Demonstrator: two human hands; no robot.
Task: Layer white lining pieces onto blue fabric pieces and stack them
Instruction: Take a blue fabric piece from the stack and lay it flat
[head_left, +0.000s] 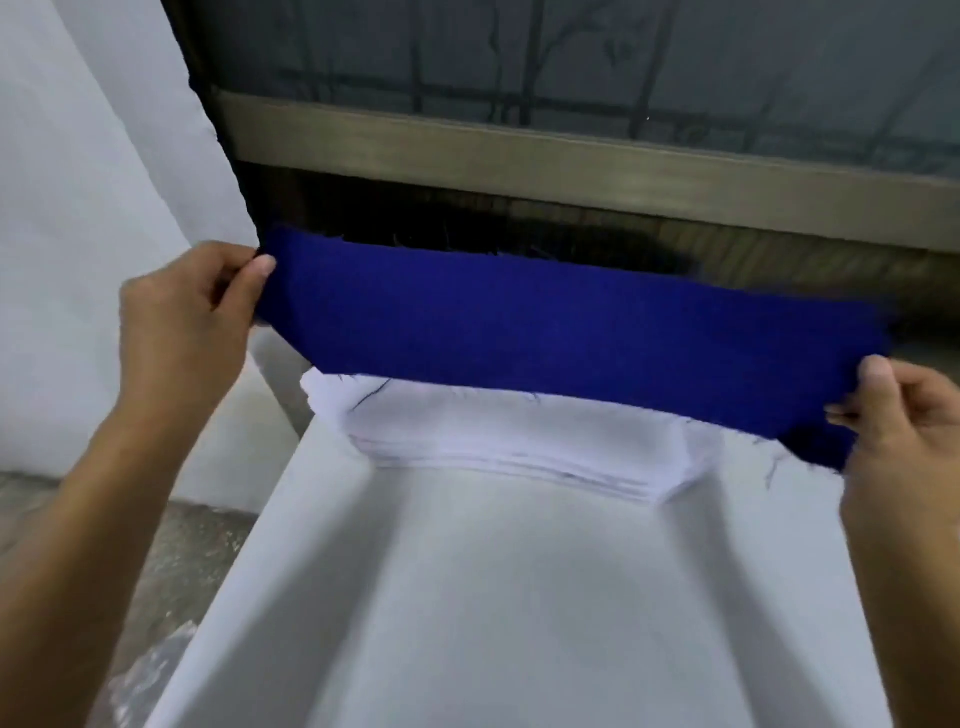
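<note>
A long blue fabric piece (561, 332) with frayed edges hangs stretched in the air between both hands. My left hand (192, 317) pinches its left end, thumb on top. My right hand (904, 431) pinches its right end, lower and nearer to me. Below the blue piece lies a stack of white lining pieces (519, 441) on the white table (493, 597); the blue piece covers the far part of the stack.
A window with a wooden frame (571, 150) runs across the far side. A white wall (78, 208) stands at the left. Speckled floor (171, 561) and some clear plastic (150, 670) show at the lower left, past the table's edge.
</note>
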